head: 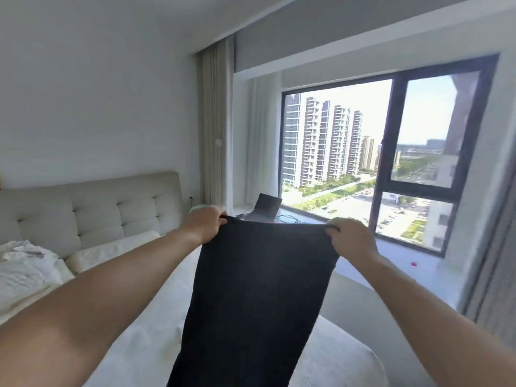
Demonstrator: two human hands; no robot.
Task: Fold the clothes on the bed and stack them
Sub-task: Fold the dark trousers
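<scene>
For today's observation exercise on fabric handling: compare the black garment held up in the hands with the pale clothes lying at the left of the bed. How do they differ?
Colour: the black garment is dark; the pale clothes are white or cream.
Pose: the black garment hangs stretched flat in the air, its top edge gripped by the left hand and right hand; the pale clothes lie crumpled on the bed, untouched.
Shared: neither is folded yet.
</scene>
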